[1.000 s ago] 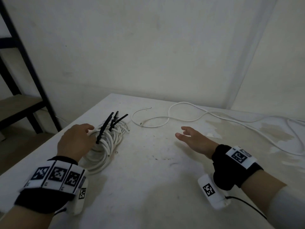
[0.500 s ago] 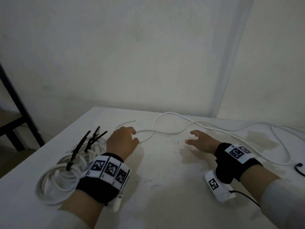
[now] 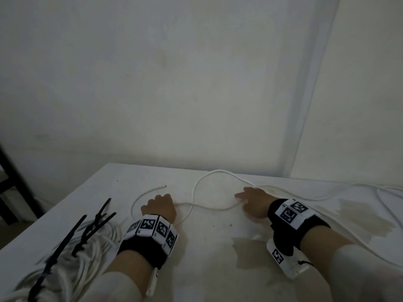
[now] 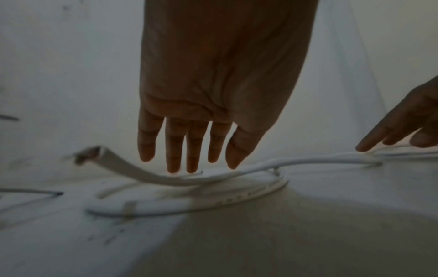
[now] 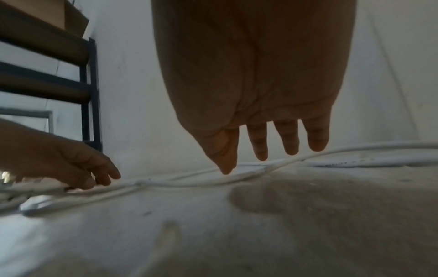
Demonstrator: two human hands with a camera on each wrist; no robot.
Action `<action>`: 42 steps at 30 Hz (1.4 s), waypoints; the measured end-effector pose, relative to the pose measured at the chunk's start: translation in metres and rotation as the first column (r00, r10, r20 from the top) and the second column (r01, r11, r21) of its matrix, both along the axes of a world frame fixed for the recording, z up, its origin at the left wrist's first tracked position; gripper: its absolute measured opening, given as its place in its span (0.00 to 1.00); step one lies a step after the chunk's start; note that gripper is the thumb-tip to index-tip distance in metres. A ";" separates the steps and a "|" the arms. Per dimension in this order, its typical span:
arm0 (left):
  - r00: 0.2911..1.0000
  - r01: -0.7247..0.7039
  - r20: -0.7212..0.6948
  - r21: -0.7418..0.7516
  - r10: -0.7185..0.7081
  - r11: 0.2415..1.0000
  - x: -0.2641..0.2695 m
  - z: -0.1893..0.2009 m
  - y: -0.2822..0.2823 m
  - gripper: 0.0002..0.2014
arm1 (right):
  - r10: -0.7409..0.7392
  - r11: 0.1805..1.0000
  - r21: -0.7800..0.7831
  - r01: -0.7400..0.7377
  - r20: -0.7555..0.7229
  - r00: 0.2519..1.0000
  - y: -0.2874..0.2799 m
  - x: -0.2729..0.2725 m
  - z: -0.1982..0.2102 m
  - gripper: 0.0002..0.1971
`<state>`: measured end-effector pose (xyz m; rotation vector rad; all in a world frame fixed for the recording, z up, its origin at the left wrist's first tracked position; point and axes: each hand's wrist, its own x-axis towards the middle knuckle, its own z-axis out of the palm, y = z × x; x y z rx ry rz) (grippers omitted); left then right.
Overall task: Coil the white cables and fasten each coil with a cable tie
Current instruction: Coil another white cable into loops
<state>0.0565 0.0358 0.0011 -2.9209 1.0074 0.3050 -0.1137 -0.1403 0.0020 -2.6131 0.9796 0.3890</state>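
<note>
A loose white cable (image 3: 214, 208) snakes across the white table (image 3: 207, 269), its free end (image 3: 164, 186) at the far left. My left hand (image 3: 159, 205) hovers over it near that end, with the fingers (image 4: 189, 165) pointing down and straight, their tips just at the cable (image 4: 308, 161). My right hand (image 3: 250, 200) lies further right, fingers extended, and the thumb tip (image 5: 225, 168) touches the cable (image 5: 180, 182). Neither hand grips it. A bundle of coiled white cable (image 3: 91, 249) with black cable ties (image 3: 65, 243) sticking up lies at the near left.
More white cable (image 3: 327, 197) runs off along the right side of the table, over a brownish stain (image 3: 359, 219). A dark metal shelf (image 3: 13, 182) stands beyond the table's left edge. Walls close the far side.
My left hand left the tied coil and moved right onto the loose cable near its end. My right hand reached forward to the same cable. The coil now lies behind my left wrist.
</note>
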 end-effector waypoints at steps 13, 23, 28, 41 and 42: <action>0.962 -0.084 -0.273 -0.283 0.004 0.955 -0.008 0.026 0.004 0.17 | 0.037 0.975 -0.223 0.016 0.231 0.972 -0.007 -0.031 0.024 0.03; 0.959 -0.219 -0.284 -0.720 0.008 0.658 -0.024 0.068 0.032 0.15 | -0.067 0.935 -0.321 0.149 0.254 0.965 -0.030 -0.095 0.023 0.11; 0.864 -0.339 -0.469 -0.812 -0.184 0.475 -0.066 0.087 0.024 0.12 | -0.024 0.915 -0.390 0.100 0.194 0.981 -0.011 -0.094 0.021 0.23; 0.923 -0.079 -0.196 -0.939 -0.332 0.335 -0.123 0.101 0.019 0.15 | 0.444 0.746 -0.666 0.017 0.516 0.732 0.043 -0.098 0.053 0.11; 0.927 -0.027 -0.153 -0.938 -0.344 0.345 -0.124 0.100 0.017 0.16 | 0.493 0.726 -0.687 -0.023 0.497 0.714 0.047 -0.100 0.058 0.12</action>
